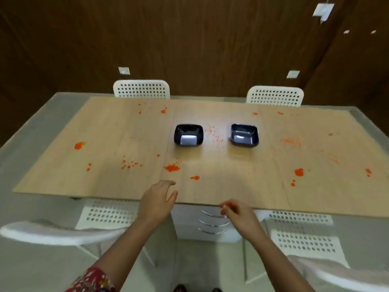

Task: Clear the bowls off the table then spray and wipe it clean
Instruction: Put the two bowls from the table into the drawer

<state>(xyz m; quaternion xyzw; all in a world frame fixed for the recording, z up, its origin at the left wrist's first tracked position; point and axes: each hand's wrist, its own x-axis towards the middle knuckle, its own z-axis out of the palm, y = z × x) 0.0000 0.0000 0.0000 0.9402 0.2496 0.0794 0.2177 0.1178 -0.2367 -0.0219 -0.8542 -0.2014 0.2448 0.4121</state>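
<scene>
Left grip (156,199) slack and spread wide over the near edge of the surface (252,186), holding nothing. Right grip (237,211) just to its right at the same edge, loosely curled, thumb close to fingertips, nothing seen in it, somewhat blurred.

Farther in, mid-surface and well apart from both: two bowls side by side, not touching. Left bowl (188,134) black, square with rounded corners, glossy, a pale glare on its floor. Right bowl (244,135) of the same shape, dark blue-grey, likewise shining. Between them, fine orange specks (214,134).

Elsewhere on the pale wood grain, orange splotches: one (172,167) near the left grip, another (79,145) at the left side, a third (299,172) toward the right.

Beyond the far edge, two white perforated chairs (141,89); below the near edge, a white drawer unit (210,222).
</scene>
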